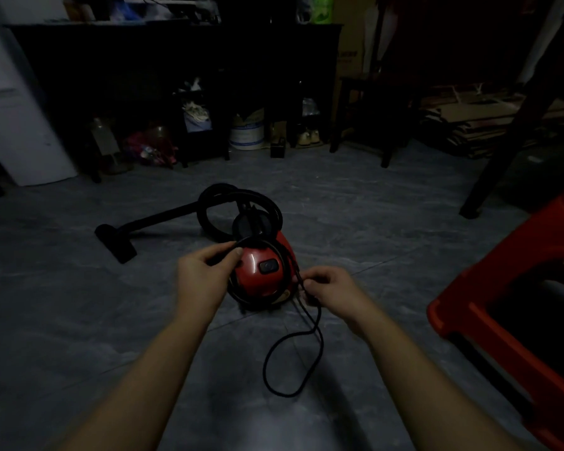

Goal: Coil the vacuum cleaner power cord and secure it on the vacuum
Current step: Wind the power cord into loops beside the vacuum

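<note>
Red vacuum point(259, 283), one cord point(264, 366), left hand point(202, 275), right hand point(331, 288)

Small rounded red plastic canister vacuum cleaner point(258, 278), black switch on top, sits on the floor at frame centre; its black hose point(209, 196) loops behind it, and a black wand runs to a floor nozzle point(116, 242) at mid-left. Thin black power cord point(264, 366) circles the red body in loops, pinched by the left hand point(205, 271) at the body's upper left and the right hand point(326, 288) at its right edge. A slack loop trails on the floor below centre.
</note>
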A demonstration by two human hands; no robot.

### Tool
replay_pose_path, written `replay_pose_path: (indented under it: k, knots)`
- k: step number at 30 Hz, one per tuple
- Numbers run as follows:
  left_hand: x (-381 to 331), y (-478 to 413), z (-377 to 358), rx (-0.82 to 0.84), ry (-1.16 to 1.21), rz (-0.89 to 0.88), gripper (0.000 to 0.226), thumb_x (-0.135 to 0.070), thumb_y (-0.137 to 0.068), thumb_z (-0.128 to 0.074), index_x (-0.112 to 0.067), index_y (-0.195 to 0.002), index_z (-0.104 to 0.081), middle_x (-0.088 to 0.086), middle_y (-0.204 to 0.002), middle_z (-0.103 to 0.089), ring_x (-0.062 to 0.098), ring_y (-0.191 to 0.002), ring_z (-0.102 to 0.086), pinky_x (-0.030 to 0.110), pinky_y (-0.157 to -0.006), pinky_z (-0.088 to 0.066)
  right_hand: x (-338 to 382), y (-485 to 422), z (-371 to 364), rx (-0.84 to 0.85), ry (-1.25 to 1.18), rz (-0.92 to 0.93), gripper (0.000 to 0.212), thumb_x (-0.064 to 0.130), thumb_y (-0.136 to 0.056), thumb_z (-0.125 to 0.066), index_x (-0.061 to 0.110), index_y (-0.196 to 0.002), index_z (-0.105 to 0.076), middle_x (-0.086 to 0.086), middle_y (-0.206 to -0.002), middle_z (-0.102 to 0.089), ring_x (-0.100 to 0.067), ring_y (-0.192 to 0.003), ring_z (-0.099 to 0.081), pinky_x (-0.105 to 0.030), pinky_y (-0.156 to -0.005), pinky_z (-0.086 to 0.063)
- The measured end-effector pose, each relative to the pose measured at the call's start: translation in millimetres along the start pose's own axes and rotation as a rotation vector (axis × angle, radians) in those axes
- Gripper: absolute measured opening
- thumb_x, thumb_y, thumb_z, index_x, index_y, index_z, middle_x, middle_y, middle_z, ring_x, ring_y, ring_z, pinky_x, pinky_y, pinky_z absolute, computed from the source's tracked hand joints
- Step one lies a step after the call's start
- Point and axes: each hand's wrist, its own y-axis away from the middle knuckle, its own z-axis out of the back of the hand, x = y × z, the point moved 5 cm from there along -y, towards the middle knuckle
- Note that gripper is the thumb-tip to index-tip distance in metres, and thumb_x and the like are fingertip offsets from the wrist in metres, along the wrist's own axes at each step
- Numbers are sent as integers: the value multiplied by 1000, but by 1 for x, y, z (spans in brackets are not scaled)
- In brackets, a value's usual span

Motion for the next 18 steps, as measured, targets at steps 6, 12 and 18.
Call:
replay_pose_path:
  k: [6, 12, 18]
  knots:
    - [-4, 10, -9, -54, -13, -48, 21, -14, -85, -75, -12, -105, -77, 5, -93, -77, 15, -91, -73, 38, -90, -58, 3, -5, -3, -69, -158, 41, 19, 0, -92, -60, 15, -92, -73, -7, -91, -72, -20, -86, -68, -41, -91, -57]
    - [-2, 10, -15, -116, 82, -8, 21, -16, -85, -75, -13, -105, -77, 2, -95, -77, 13, -92, -73, 38, -90, -59, 5, -6, -8, -55, -181, 81, 22, 2, -91, -64, 22, -88, -72, -7, -98, -72, -24, -95, -68, -42, -92, -55]
    - [1, 10, -19, -95, 123, 15, 18, -16, -87, -73, -14, -104, -77, 2, -91, -78, 13, -86, -75, 36, -87, -59, 3, -6, -3, -49, -189, 79, 17, 3, -92, -62, 18, -95, -70, -4, -94, -75, -19, -90, -70, -37, -89, -56]
